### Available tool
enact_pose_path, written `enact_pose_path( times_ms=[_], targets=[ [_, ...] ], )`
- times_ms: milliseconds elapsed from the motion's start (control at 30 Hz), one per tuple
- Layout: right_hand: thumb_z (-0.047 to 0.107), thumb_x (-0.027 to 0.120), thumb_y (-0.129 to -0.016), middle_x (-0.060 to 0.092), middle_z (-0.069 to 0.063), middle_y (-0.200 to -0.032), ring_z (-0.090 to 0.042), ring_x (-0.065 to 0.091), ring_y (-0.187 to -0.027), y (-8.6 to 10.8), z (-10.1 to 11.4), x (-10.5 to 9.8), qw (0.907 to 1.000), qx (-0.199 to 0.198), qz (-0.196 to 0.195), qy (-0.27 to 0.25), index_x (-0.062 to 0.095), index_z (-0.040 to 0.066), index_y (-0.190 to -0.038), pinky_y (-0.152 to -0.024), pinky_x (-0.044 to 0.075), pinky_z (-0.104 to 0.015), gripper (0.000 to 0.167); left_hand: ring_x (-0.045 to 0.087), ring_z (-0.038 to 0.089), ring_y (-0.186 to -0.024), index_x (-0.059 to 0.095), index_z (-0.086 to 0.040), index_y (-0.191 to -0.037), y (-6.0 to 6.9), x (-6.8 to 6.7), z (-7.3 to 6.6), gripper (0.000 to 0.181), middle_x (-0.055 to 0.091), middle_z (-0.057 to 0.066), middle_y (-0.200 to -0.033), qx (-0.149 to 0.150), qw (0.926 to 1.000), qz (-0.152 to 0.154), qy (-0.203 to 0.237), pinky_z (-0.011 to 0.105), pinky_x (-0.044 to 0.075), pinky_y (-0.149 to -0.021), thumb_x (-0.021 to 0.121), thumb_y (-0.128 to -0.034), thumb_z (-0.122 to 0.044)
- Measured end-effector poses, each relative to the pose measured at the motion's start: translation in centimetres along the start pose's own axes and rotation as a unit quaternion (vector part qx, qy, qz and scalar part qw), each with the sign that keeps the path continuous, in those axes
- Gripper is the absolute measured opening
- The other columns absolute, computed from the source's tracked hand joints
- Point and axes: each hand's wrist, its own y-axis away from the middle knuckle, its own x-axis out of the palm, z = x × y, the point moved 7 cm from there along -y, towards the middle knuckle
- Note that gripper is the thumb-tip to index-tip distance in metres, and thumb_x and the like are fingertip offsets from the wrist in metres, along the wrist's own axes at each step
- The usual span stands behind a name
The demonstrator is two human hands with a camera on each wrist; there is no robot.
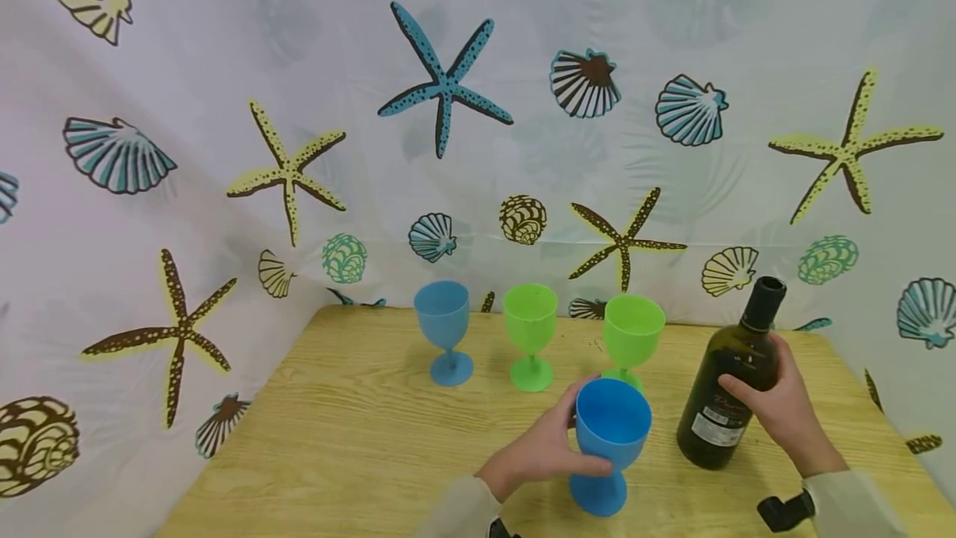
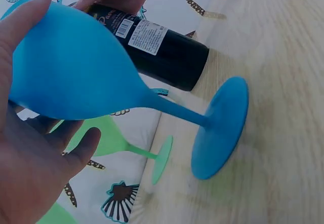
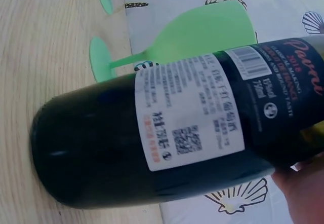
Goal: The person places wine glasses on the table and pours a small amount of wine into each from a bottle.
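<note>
My left hand (image 1: 548,448) grips a blue plastic goblet (image 1: 611,430) by its bowl, thumb on the near side and fingers behind. In the left wrist view the goblet's round foot (image 2: 223,130) shows close to the tabletop; whether it touches the wood I cannot tell. To the right, my right hand (image 1: 784,405) holds a dark wine bottle (image 1: 720,405) round its body, the neck leaning right in the head view. The bottle's white back label (image 3: 187,112) faces the right wrist camera. Behind the held goblet stands a green goblet (image 1: 633,329), its foot partly hidden.
Another green goblet (image 1: 530,314) and a second blue goblet (image 1: 442,310) stand upright along the back of the wooden table (image 1: 336,438). A white cloth (image 1: 515,156) printed with shells and starfish hangs behind and at both sides.
</note>
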Motion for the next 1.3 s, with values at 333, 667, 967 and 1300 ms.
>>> enact_pose_path(
  times_ms=[333,667,967,1300],
  targets=[
    [-0.003,0.070,-0.082,0.037,0.017,-0.123,0.003,0.044,-0.104,0.3,-1.0,0.4,0.9972,-0.005,-0.023,-0.071,0.016,0.023,-0.150,-0.078,0.040,-0.008,0.091,0.044,0.017,-0.124,0.014,-0.031,-0.151,-0.3,0.6,0.5,0.098,0.039,-0.002,-0.140,-0.031,0.9983,-0.027,0.041,0.032,0.044,-0.095,0.079,-0.0778,-0.026],
    [0.009,0.076,-0.080,0.038,-0.002,-0.130,0.005,0.043,-0.101,0.2,-1.3,0.4,0.9998,0.016,-0.011,0.006,0.012,0.014,-0.151,-0.079,0.041,-0.011,0.096,0.046,0.015,-0.121,0.022,-0.034,-0.147,-0.6,0.7,0.2,0.093,0.045,-0.009,-0.133,-0.039,0.9972,-0.046,0.045,0.036,0.045,-0.094,0.081,-0.0764,-0.020],
    [0.015,0.075,-0.082,0.040,-0.015,-0.134,0.005,0.041,-0.101,-0.3,-1.6,0.5,0.9987,0.034,-0.014,0.035,0.013,0.006,-0.150,-0.085,0.044,-0.025,0.092,0.048,0.018,-0.119,0.025,-0.027,-0.146,-0.9,-0.5,0.6,0.091,0.046,-0.007,-0.131,-0.047,0.9939,-0.094,0.032,0.043,0.045,-0.094,0.082,-0.0753,-0.023],
    [0.010,0.076,-0.080,0.046,0.007,-0.116,0.008,0.047,-0.095,-0.2,-1.6,0.6,0.9975,0.009,-0.067,0.023,0.029,0.001,-0.140,-0.076,0.041,-0.008,0.076,0.047,0.023,-0.121,0.025,-0.024,-0.146,-1.3,-1.7,1.0,0.090,0.046,-0.001,-0.132,-0.039,0.9899,-0.136,0.010,0.048,0.043,-0.096,0.082,-0.0754,-0.022]
  ],
)
